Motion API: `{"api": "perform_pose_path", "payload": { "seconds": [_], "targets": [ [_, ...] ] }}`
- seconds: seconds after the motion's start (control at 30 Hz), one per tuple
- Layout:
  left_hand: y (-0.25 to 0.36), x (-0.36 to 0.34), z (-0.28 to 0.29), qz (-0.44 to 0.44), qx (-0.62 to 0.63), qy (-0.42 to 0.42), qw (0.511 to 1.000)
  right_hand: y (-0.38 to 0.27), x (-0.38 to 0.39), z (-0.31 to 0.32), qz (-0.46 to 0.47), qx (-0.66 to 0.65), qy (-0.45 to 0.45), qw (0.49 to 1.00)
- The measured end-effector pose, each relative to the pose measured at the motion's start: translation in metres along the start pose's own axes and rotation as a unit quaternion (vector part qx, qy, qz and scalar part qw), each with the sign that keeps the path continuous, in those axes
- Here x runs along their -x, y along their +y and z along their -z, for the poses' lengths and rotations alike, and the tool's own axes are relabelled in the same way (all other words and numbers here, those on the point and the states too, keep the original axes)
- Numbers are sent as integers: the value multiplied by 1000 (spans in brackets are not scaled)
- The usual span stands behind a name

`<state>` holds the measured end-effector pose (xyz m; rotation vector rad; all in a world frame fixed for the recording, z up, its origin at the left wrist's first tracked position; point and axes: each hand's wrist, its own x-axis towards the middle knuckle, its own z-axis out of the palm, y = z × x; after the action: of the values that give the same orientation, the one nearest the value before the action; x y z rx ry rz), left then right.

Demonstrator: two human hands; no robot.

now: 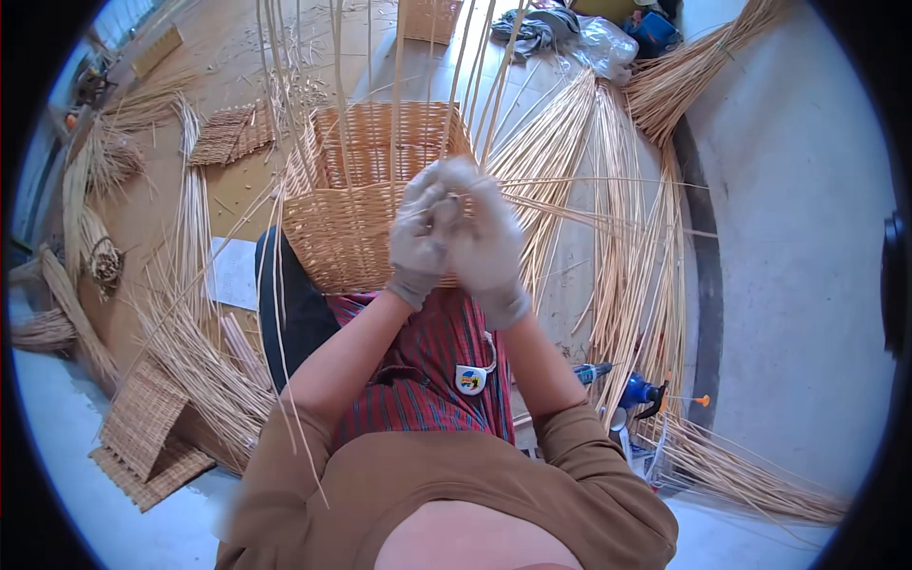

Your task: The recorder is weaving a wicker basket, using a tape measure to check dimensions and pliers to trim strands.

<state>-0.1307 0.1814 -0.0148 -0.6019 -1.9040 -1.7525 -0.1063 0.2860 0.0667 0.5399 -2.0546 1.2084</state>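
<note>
A half-woven wicker basket (347,237) stands before my lap, its long pale stakes (339,85) rising from the walls. Both my hands, in whitish work gloves, meet over the near wall's top edge, toward its right corner. My left hand (421,233) has its fingers curled in against the weave; what they grip is hidden. Motion blurs my right hand (489,242), close beside the left, and its fingers are smeared. Several thin weaving rods (560,211) stretch out to the right from beside the hands.
Bundles of long rods (608,171) fan across the floor at right, and more rods (204,361) lie at left. Woven panels (147,418) rest at lower left. A tape measure (470,380) lies on my striped apron (418,413). A blue tool (641,391) is at lower right.
</note>
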Motion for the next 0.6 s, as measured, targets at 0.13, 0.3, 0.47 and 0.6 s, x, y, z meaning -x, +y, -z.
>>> {"api": "perform_pose_path", "payload": {
  "seconds": [0.13,0.3,0.47,0.6],
  "targets": [
    [16,-10,32,218,213,96,947,41,-22,34,-221,150,-56,962],
    [37,-90,10,-73,-50,-45,995,55,-6,3,-104,307,78,943],
    [62,-94,-54,-65,-219,-120,966,104,1,-4,-31,315,154,936],
    [44,-24,27,-160,-131,-124,971,71,-24,16,-346,341,-13,874]
  ]
}}
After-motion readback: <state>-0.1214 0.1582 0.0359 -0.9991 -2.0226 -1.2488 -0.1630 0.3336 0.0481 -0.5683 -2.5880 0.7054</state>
